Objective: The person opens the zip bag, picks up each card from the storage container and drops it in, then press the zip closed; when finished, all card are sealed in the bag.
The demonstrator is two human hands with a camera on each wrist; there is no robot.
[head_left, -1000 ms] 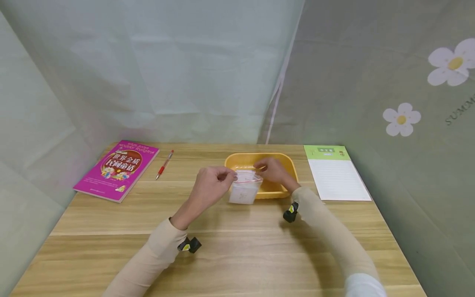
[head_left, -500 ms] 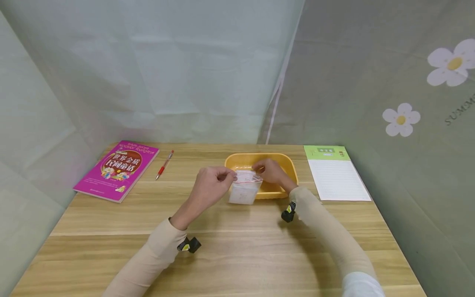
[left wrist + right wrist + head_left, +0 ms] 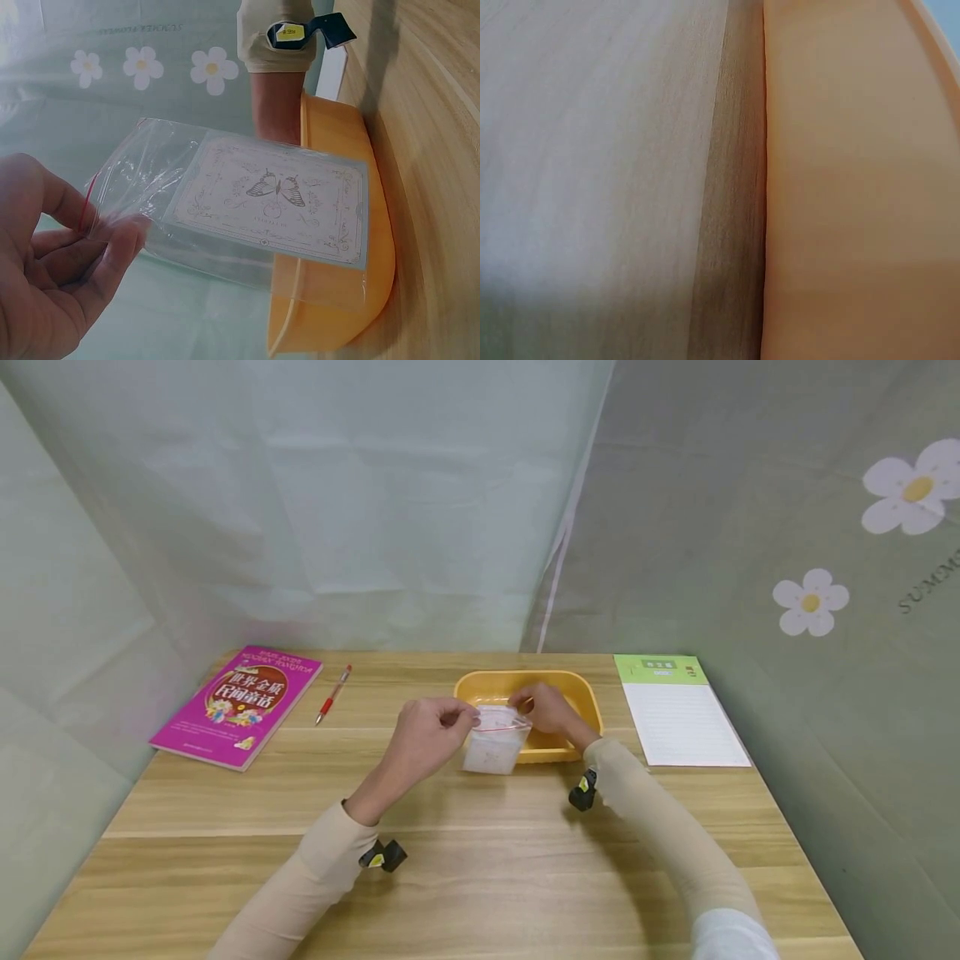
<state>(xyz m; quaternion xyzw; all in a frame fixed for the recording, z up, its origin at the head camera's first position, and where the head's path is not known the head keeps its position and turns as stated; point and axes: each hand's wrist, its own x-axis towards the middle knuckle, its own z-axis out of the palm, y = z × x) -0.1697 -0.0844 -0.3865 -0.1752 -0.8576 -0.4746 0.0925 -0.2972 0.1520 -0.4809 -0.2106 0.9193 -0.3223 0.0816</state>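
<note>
My left hand (image 3: 435, 731) pinches a clear zip bag (image 3: 157, 172) near its red-lined top edge. Inside the bag lies a pale card (image 3: 270, 199) printted with a butterfly and an ornate border. The bag hangs at the front of a yellow plastic basket (image 3: 592, 693), overlapping its left part in the head view. My right hand (image 3: 551, 708) reaches over the basket with bent fingers, fingertips close to the bag's upper right corner. In the left wrist view the bag hides that hand; I cannot tell whether it holds anything.
A pink storybook (image 3: 240, 706) lies at the table's left, with a red pen (image 3: 332, 695) beside it. To the right of the basket is a lined writing pad (image 3: 682, 718) with a green header. A curtain (image 3: 375, 527) with flowers stands around the wooden table (image 3: 480, 860).
My right hand and forearm have shifted slightly to the left. My left hand and the bag have stayed almost still.
</note>
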